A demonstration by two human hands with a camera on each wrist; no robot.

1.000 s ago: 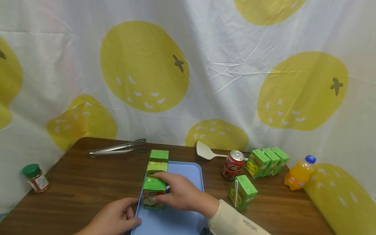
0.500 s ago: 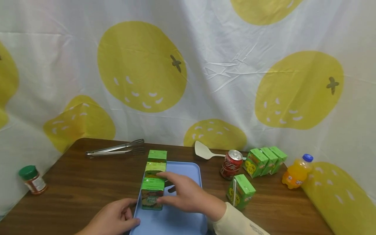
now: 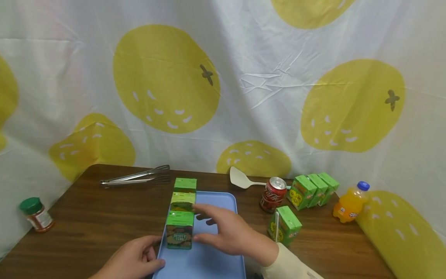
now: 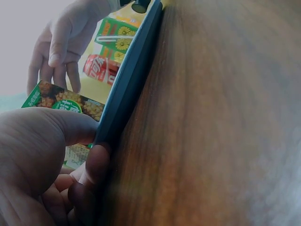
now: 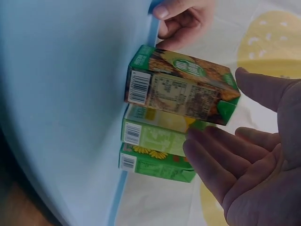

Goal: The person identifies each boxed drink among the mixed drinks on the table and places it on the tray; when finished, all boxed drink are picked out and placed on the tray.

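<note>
Three green drink cartons stand in a row along the left side of a blue tray (image 3: 212, 263). The front one (image 3: 179, 235) has a brown printed face, the middle one (image 3: 183, 197) is lighter green, and the rear one (image 3: 186, 183) stands at the back. My right hand (image 3: 230, 232) is just right of the front carton, fingers extended and thumb apart, holding nothing. At the tray's left edge my left hand (image 3: 134, 255) pinches the rim; in the left wrist view its thumb (image 4: 77, 126) lies over the rim with curled fingers on the outer side.
Right of the tray are a single carton (image 3: 285, 226), a red cola can (image 3: 273, 195), several grouped cartons (image 3: 302, 192) and an orange drink bottle (image 3: 350, 203). A white spatula (image 3: 240, 179) and metal tongs (image 3: 136, 177) lie at the back. A green-capped spice jar (image 3: 36, 215) stands left.
My right hand has let go of the front carton and drawn back to the right, its fingers spreading. The left hand keeps its hold on the tray rim, and the head view has shifted slightly.
</note>
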